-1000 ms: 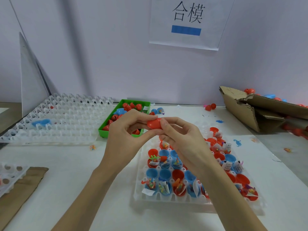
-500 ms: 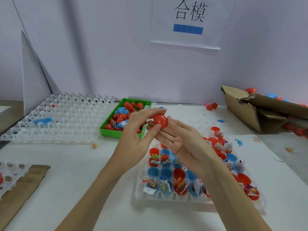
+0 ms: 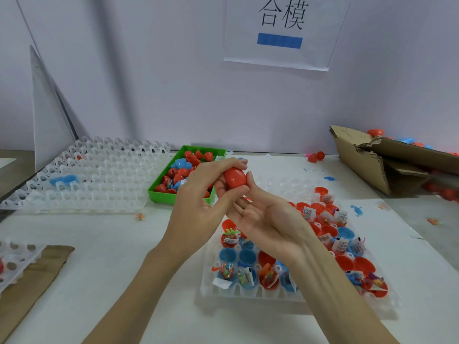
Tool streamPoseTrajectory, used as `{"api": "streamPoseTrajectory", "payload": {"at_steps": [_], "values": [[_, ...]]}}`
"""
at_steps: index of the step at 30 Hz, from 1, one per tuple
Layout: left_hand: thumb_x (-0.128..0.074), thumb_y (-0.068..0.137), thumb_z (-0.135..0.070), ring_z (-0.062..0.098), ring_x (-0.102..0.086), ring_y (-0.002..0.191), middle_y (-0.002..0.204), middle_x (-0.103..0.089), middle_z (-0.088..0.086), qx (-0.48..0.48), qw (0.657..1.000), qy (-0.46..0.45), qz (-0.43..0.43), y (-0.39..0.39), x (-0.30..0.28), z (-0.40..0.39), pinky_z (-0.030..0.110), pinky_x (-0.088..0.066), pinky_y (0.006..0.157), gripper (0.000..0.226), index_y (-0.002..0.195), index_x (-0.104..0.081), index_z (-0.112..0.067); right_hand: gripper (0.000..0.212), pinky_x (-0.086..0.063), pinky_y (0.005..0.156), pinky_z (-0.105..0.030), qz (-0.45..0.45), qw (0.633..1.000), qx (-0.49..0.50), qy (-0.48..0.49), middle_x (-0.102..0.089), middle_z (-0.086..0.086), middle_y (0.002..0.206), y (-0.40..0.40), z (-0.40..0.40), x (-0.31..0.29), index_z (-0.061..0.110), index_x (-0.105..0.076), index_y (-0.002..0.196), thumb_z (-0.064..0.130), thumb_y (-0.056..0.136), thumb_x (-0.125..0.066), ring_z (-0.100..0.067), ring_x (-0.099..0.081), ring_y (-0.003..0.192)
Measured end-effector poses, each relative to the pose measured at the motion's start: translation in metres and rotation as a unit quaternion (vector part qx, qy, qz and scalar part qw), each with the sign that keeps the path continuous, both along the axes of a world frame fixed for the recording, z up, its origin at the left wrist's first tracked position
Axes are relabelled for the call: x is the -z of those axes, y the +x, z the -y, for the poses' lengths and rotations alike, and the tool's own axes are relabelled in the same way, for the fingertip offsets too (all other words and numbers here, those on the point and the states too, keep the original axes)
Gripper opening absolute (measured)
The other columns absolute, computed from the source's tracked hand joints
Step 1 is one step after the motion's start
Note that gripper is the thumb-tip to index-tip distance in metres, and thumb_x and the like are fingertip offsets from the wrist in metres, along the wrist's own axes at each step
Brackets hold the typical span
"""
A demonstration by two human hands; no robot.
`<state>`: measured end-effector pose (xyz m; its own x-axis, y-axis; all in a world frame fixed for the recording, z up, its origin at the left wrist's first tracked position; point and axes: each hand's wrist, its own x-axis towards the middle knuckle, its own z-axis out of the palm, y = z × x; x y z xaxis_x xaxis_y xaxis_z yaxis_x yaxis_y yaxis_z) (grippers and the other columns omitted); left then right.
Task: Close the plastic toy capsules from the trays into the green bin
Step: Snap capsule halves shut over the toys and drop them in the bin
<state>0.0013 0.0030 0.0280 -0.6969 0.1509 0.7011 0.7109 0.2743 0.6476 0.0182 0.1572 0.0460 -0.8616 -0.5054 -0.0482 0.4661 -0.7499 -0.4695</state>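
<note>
1. A person's two bare forearms reached forward over a white bench [image 3: 104,256], seen from a camera on the person's head.
2. The left hand [image 3: 198,202] pinched a closed red toy capsule [image 3: 235,178], its thumb under the capsule and its fingers curled over the top.
3. The right hand [image 3: 268,219] lay palm up just below the capsule, its fingers fairly straight and apart, the fingertips [image 3: 249,175] touching the capsule's right side.
4. The capsule was held in the air just in front of the green bin [image 3: 159,194], between the bin and the near tray.
5. The green bin sat on the bench toward the back wall and held a heap of red and blue capsules [image 3: 182,171].
6. A clear plastic tray [image 3: 248,292] lay on the bench under the right forearm; its cells held open red and blue capsule halves with small toys and paper slips inside.
7. A second, larger clear tray [image 3: 94,175] lay left of the bin, with one blue piece [image 3: 63,180] resting on it.
8. A torn cardboard box [image 3: 387,160] stood at the right edge, with red and blue capsules behind it.
9. A paper sign [image 3: 280,31] with two Chinese characters and a blue bar hung on the wall above.
</note>
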Motion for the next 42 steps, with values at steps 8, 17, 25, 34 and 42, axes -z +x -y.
{"api": "streamPoseTrajectory", "payload": {"at_steps": [8, 17, 25, 34, 42], "values": [[-0.074, 0.091, -0.032, -0.005, -0.056, 0.119, 0.122, -0.071, -0.019, -0.101, 0.99, -0.04, -0.091, 0.004, -0.002, 0.0, 0.028, -0.039, 0.105, 0.031, 0.121, -0.074, -0.021, 0.034, -0.06, 0.093, -0.039, -0.017, 1.0, 0.024, 0.004, -0.068, -0.028, 0.124, -0.001, 0.005, 0.003, -0.011, -0.072, 0.113, 0.017, 0.094, -0.066, -0.034, -0.069, 0.117], [-0.075, 0.093, -0.028, 0.01, -0.057, 0.13, 0.128, -0.068, -0.018, -0.035, 0.999, -0.005, 0.006, 0.003, -0.005, 0.0, 0.026, -0.044, 0.11, 0.043, 0.135, -0.063, -0.026, 0.038, -0.056, 0.101, -0.04, 0.011, 1.0, 0.019, 0.005, -0.067, -0.026, 0.128, 0.001, 0.006, 0.001, -0.011, -0.067, 0.121, 0.015, 0.094, -0.07, -0.035, -0.068, 0.118], [-0.072, 0.094, -0.033, 0.008, -0.059, 0.11, 0.114, -0.07, -0.005, -0.127, 0.986, -0.063, -0.083, 0.003, 0.002, -0.002, 0.03, -0.048, 0.1, 0.034, 0.12, -0.07, -0.011, 0.036, -0.056, 0.1, -0.037, 0.026, 1.0, -0.006, 0.008, -0.069, -0.022, 0.111, 0.002, 0.007, 0.002, -0.011, -0.071, 0.113, 0.019, 0.094, -0.071, -0.029, -0.071, 0.103], [-0.069, 0.095, -0.033, 0.01, -0.059, 0.109, 0.113, -0.07, -0.001, -0.121, 0.984, -0.063, -0.114, 0.001, -0.001, -0.002, 0.024, -0.048, 0.1, 0.039, 0.122, -0.071, -0.005, 0.038, -0.061, 0.087, -0.036, -0.006, 1.0, -0.004, 0.001, -0.072, -0.024, 0.104, 0.0, 0.006, 0.003, -0.014, -0.073, 0.105, 0.021, 0.092, -0.071, -0.03, -0.074, 0.099], [-0.039, 0.102, -0.056, -0.004, -0.034, 0.143, 0.152, -0.046, -0.018, -0.117, 0.989, -0.087, 0.014, -0.004, 0.009, 0.004, 0.012, -0.016, 0.117, 0.059, 0.156, -0.042, -0.031, 0.036, -0.059, 0.078, -0.026, -0.011, 0.97, 0.029, 0.242, -0.075, -0.012, 0.105, -0.012, -0.011, 0.007, -0.001, -0.069, 0.125, 0.025, 0.099, -0.066, -0.018, -0.073, 0.088]]}}
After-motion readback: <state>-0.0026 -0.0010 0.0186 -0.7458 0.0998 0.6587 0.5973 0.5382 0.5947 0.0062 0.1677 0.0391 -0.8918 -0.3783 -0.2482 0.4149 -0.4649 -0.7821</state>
